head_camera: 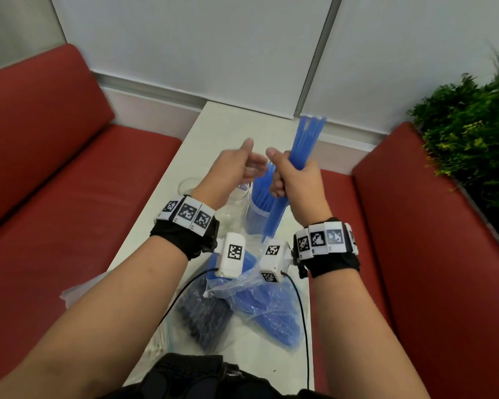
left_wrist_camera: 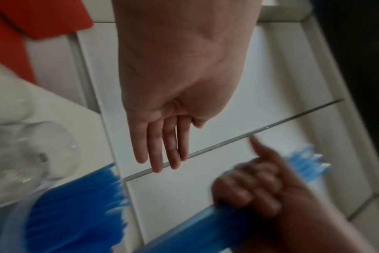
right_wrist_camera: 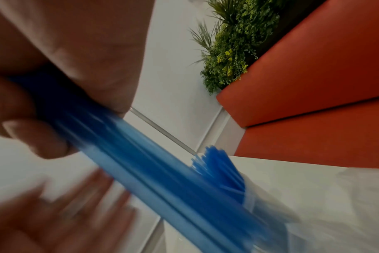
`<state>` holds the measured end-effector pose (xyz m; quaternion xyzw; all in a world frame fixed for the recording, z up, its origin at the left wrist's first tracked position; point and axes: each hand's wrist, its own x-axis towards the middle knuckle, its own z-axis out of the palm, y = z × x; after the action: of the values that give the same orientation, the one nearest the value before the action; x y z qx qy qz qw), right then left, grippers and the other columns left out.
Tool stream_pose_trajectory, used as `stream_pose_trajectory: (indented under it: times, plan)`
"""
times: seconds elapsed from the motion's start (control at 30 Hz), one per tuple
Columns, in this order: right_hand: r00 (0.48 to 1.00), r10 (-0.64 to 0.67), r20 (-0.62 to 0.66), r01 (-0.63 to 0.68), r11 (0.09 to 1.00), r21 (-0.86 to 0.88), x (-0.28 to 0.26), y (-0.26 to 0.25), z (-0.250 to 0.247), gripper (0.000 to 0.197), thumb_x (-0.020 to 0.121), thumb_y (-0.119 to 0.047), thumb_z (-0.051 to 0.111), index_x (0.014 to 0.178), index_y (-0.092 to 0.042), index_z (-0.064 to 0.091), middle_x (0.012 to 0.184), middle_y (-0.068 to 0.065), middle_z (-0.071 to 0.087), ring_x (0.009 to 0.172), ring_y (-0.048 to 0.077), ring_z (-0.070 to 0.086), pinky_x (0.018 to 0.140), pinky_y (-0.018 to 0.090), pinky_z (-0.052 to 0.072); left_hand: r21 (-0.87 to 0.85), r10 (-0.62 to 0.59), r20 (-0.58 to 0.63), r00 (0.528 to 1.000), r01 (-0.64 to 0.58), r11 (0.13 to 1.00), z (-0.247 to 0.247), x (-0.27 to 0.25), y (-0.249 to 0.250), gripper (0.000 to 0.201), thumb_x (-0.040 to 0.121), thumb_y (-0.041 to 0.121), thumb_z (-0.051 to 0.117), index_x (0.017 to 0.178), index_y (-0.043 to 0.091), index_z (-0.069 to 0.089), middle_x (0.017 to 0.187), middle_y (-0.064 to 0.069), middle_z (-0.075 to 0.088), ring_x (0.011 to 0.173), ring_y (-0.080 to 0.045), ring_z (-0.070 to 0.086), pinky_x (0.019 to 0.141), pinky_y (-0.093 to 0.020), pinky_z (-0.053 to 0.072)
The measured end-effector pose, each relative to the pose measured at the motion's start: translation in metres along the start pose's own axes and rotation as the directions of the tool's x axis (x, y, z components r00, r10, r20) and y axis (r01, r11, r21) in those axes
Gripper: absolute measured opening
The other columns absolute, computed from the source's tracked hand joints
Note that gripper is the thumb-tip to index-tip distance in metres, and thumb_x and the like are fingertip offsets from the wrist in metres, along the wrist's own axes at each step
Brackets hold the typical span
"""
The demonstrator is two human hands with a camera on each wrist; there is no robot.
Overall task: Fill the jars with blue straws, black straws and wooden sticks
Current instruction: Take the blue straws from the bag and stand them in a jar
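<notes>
The left hand (left_wrist_camera: 173, 95) hangs in the middle of the view with its fingers (left_wrist_camera: 160, 145) straight and close together, holding nothing. Lower right, the right hand (left_wrist_camera: 255, 191), blurred, has its grip closed around a bundle of blue straws (left_wrist_camera: 197, 227), with the thumb pointing up. At lower left a jar (left_wrist_camera: 11, 227) stands full of blue straws, and beside it an empty glass jar (left_wrist_camera: 48, 150) is on the white worktop (left_wrist_camera: 61, 109).
</notes>
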<state>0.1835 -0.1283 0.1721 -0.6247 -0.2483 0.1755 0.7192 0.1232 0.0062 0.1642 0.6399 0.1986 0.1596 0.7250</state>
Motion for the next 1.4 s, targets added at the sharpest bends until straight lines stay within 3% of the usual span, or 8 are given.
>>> stream_pose_trajectory:
  times: [0.1,0.2,0.4,0.6,0.73,1.03,1.23,1.4]
  plan:
    - [0.997,-0.076,-0.021,0.077,0.996,0.044,0.004,-0.029,0.0,0.041,0.087,-0.034,0.078,0.057,-0.03,0.05,0.05,-0.003,0.043,0.042,0.015,0.038,0.048,0.029,0.04,-0.135,-0.207,0.096,0.974,0.219,0.966,-0.001,0.002,-0.037,0.05,0.104,0.045,0.041,0.101,0.006,0.072,0.106,-0.014,0.075,0.093,-0.023,0.074,0.088,-0.037,0.055]
    - [0.99,-0.14,-0.027,0.142,0.987,0.071,0.007,-0.048,0.004,0.041,0.086,-0.037,0.079,0.059,-0.028,0.049,0.051,-0.005,0.043,0.043,0.015,0.039,0.049,0.028,0.039,-0.398,-0.388,0.238,0.891,0.454,0.797,0.004,0.0,-0.066,0.051,0.103,0.045,0.043,0.107,0.001,0.069,0.117,-0.018,0.07,0.106,-0.03,0.069,0.085,-0.041,0.057]
    - [0.987,-0.161,-0.026,0.162,0.987,0.024,0.007,-0.05,0.009,0.028,0.087,-0.031,0.078,0.069,-0.025,0.058,0.056,0.001,0.053,0.05,0.017,0.047,0.054,0.031,0.044,-0.594,-0.381,0.47,0.796,0.605,0.531,0.014,0.0,-0.082,0.079,0.104,0.051,0.032,0.091,-0.015,0.073,0.103,-0.027,0.071,0.098,-0.04,0.071,0.076,-0.047,0.06]
    - [0.987,-0.158,-0.007,0.158,0.987,-0.007,0.005,-0.044,0.009,0.028,0.089,-0.029,0.077,0.067,-0.027,0.059,0.059,0.004,0.055,0.052,0.018,0.05,0.059,0.03,0.048,-0.542,-0.44,0.481,0.758,0.652,0.53,0.015,-0.002,-0.078,0.044,0.099,0.027,0.056,0.079,-0.009,0.073,0.081,-0.017,0.068,0.072,-0.027,0.072,0.057,-0.034,0.061]
    - [0.988,-0.156,-0.003,0.156,0.988,-0.01,0.006,-0.037,0.008,0.031,0.089,-0.027,0.077,0.067,-0.026,0.055,0.057,0.003,0.051,0.051,0.018,0.047,0.059,0.032,0.047,-0.451,-0.49,0.474,0.732,0.68,0.578,0.014,-0.006,-0.074,0.029,0.097,0.027,0.056,0.079,0.006,0.064,0.066,-0.004,0.056,0.036,-0.005,0.043,0.025,-0.015,0.029]
    - [0.988,-0.119,0.098,0.129,0.987,-0.098,0.006,-0.026,0.008,0.018,0.088,-0.024,0.076,0.077,-0.02,0.062,0.071,0.006,0.065,0.073,0.022,0.065,0.075,0.036,0.054,-0.475,-0.523,0.354,0.775,0.631,0.613,0.012,-0.001,-0.073,0.028,0.096,0.025,0.059,0.076,0.006,0.066,0.069,-0.004,0.064,0.049,-0.009,0.061,0.028,-0.013,0.033]
    - [0.981,-0.04,0.19,0.107,0.927,-0.36,0.016,-0.031,-0.007,0.015,0.092,-0.025,0.073,0.081,-0.016,0.066,0.076,-0.003,0.065,0.076,0.006,0.062,0.07,0.018,0.051,-0.392,-0.503,0.324,0.801,0.598,0.699,0.009,0.006,-0.089,0.028,0.102,0.029,0.051,0.078,0.015,0.052,0.056,0.002,0.047,0.033,-0.005,0.028,0.027,-0.015,0.019]
    - [0.914,0.256,0.316,-0.034,0.823,-0.567,0.03,-0.045,-0.037,0.008,0.09,-0.028,0.074,0.088,-0.02,0.078,0.087,0.002,0.077,0.079,0.014,0.073,0.07,0.026,0.058,-0.366,-0.429,0.214,0.878,0.479,0.798,-0.002,0.019,-0.106,0.021,0.103,0.028,0.048,0.086,0.017,0.052,0.063,0.0,0.034,0.037,-0.006,0.027,0.031,-0.016,0.017]
